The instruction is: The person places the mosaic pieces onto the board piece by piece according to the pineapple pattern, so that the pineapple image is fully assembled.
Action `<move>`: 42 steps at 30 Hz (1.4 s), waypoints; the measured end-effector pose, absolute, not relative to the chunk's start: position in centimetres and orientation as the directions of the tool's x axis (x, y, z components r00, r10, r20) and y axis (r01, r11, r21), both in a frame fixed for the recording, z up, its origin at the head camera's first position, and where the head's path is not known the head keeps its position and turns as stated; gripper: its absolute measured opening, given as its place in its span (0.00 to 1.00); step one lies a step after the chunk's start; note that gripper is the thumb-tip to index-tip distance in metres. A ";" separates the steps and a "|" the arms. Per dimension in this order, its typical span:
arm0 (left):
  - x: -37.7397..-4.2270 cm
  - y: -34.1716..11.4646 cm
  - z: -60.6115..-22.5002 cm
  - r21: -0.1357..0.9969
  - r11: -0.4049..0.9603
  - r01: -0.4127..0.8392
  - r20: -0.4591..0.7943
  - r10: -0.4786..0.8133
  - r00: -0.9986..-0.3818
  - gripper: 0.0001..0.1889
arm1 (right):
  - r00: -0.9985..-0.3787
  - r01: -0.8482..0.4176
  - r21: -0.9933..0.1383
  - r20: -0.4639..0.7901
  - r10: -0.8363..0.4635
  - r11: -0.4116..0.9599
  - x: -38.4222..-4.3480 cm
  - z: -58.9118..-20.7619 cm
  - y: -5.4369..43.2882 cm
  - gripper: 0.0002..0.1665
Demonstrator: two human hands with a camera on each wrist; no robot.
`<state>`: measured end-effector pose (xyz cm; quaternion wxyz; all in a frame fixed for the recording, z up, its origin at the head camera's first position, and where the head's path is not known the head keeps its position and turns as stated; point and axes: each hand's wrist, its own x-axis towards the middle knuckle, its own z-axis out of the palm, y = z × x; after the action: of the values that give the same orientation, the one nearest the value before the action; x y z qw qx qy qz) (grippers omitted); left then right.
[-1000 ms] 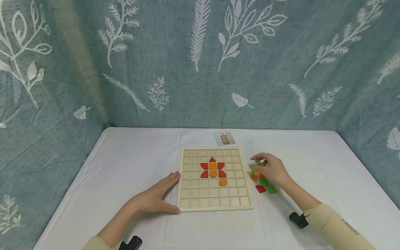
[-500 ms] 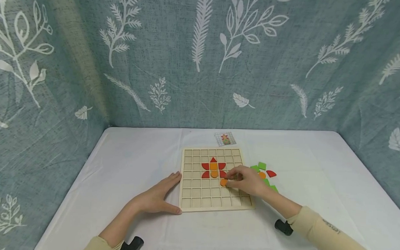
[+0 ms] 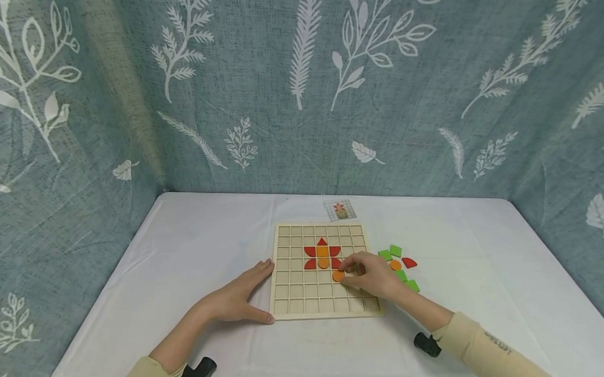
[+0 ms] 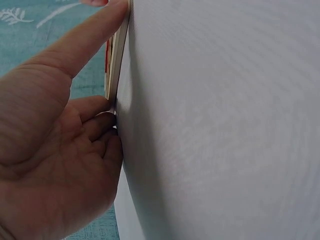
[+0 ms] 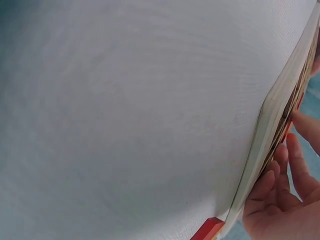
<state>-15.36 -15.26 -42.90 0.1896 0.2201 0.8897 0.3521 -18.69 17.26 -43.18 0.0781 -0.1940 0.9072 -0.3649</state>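
A square wooden grid board (image 3: 293,307) lies on the table, with red petal-like pieces (image 3: 310,250) around an orange square (image 3: 322,251) and an orange disc (image 3: 323,263). My left hand (image 3: 230,300) rests on the table, fingertips against the board's left edge and thumb at its near-left corner. In the left wrist view, the left thumb (image 4: 85,42) touches the board's side. With thumb and index finger, my right hand (image 3: 371,275) pinches another orange disc (image 3: 338,276) on the grid. The right palm is bent over the board's right edge, covering some cells.
Right of the board lie loose green pieces (image 3: 395,250), an orange disc (image 3: 396,265) and a red piece (image 3: 409,262). A small picture card (image 3: 339,210) lies behind the board. In the right wrist view, a red piece (image 5: 206,229) sits beside the board's edge.
My right hand has moved left from the loose pieces onto the board, reaching the orange disc, and has hardly moved since half a second ago. The left hand has stayed at the board.
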 end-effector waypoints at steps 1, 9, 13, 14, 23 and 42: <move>-15.3 -15.3 -42.9 0.710 0.655 0.258 -0.182 0.525 -0.832 0.59 | -0.912 -0.296 -0.692 0.000 -0.410 0.658 -18.7 -43.2 17.2 0.11; -15.2 -15.2 -42.9 0.707 0.660 0.253 -0.183 0.517 -0.836 0.59 | -0.928 -0.236 -0.761 -0.009 -0.373 0.605 -19.2 -42.8 18.6 0.10; -15.2 -15.3 -42.8 0.706 0.662 0.251 -0.185 0.515 -0.837 0.59 | -0.969 -0.161 -0.726 -0.014 -0.248 0.669 -20.1 -42.3 21.4 0.12; -15.2 -15.3 -42.8 0.706 0.663 0.251 -0.185 0.514 -0.838 0.59 | -0.976 -0.148 -0.711 -0.007 -0.218 0.688 -20.4 -42.2 22.2 0.12; -15.2 -15.3 -42.8 0.705 0.666 0.243 -0.190 0.508 -0.840 0.59 | -0.996 0.015 -0.627 -0.077 -0.043 0.779 -21.9 -42.7 27.5 0.21; -15.1 -15.2 -42.8 0.715 0.655 0.245 -0.187 0.516 -0.836 0.59 | -0.994 -0.010 -0.634 -0.080 -0.078 0.773 -22.2 -42.5 27.6 0.21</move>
<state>-15.10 -15.18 -42.81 0.1906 0.2139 0.8895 0.3561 -22.22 27.62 -42.53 0.0509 -0.0235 0.9402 -0.3360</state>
